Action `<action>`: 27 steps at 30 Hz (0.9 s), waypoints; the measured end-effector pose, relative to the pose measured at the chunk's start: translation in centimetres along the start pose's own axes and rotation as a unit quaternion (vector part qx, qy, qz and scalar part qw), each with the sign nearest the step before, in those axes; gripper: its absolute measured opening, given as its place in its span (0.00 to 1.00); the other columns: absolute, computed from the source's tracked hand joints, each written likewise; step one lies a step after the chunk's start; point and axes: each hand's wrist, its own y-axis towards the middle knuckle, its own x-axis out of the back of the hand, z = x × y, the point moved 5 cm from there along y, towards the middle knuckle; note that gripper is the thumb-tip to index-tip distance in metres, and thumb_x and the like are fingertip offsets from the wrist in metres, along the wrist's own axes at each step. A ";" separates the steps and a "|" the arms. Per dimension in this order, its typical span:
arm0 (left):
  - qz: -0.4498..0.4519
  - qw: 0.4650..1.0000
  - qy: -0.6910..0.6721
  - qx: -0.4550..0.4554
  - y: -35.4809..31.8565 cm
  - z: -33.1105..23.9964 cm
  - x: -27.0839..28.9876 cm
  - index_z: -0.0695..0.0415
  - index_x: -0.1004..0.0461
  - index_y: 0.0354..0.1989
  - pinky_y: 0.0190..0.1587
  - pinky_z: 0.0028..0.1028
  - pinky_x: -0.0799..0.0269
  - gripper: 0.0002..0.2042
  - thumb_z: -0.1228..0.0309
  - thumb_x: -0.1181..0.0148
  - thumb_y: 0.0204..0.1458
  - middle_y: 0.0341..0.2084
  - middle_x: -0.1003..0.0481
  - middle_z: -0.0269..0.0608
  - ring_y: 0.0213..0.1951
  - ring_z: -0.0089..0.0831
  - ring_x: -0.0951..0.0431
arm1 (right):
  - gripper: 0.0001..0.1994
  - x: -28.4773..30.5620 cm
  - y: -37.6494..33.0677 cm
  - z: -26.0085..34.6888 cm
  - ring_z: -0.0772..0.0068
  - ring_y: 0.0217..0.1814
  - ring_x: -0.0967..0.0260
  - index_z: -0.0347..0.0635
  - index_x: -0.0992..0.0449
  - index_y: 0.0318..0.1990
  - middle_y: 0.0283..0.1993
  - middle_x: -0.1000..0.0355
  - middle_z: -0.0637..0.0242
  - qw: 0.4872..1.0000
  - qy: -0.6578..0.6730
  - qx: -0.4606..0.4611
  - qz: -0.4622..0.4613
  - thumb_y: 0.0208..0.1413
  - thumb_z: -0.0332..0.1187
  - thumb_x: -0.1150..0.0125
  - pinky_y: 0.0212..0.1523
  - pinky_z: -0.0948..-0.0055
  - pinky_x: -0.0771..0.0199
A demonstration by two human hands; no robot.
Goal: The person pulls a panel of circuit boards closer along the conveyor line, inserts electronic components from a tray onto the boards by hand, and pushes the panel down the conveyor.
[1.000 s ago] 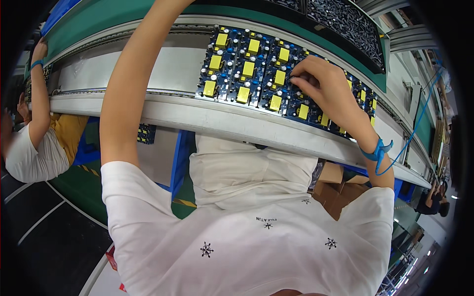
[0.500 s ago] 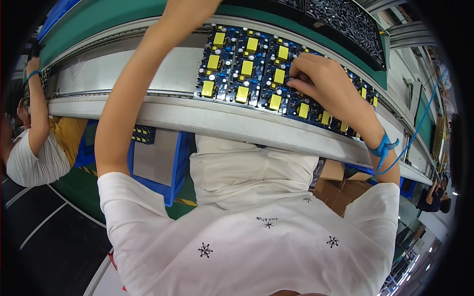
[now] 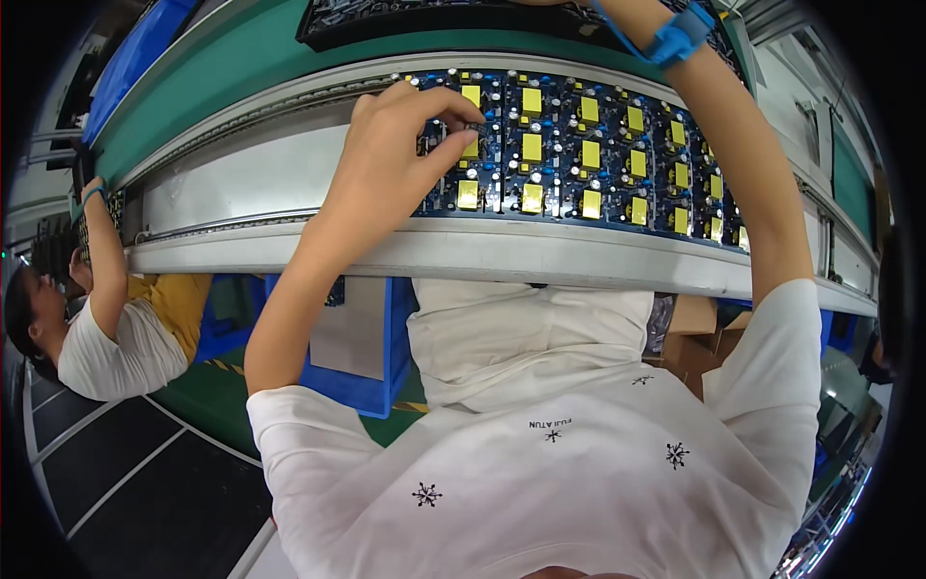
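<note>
My left hand (image 3: 405, 145) is over the left end of a row of dark blue circuit boards (image 3: 562, 174). Its thumb and forefinger pinch a small dark component (image 3: 475, 126) just above a board, beside a yellow transformer (image 3: 470, 147). Whether the component touches the board cannot be made out. My right arm reaches far over the boards to a black bin of small dark parts (image 3: 371, 21). Only a sliver of my right hand (image 3: 552, 2) shows at the upper edge, its fingers cut off by the frame. A blue strap (image 3: 680, 37) circles that wrist.
The boards sit on a conveyor with a pale metal front rail (image 3: 579, 253). A green surface (image 3: 260, 72) runs behind it. Below the rail are a blue crate (image 3: 395, 338) and cardboard boxes (image 3: 690, 333). A co-worker (image 3: 116, 328) works at the far left.
My left hand has come down from beyond the upper edge to the left boards, pinching a component. My right hand has left the boards and gone up to the parts bin.
</note>
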 end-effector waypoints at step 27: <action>0.050 0.973 0.170 -0.148 2.8 -1.4 -2.2 0.57 0.20 0.29 0.45 0.34 0.40 0.05 0.70 0.32 0.47 0.27 0.26 0.34 0.39 0.33 0.30 | 0.07 -0.5 -2.8 -2.3 0.50 0.35 0.27 0.34 0.25 0.36 0.32 0.26 0.48 0.914 0.284 0.121 -0.264 0.53 0.28 0.39 0.37 0.59 0.27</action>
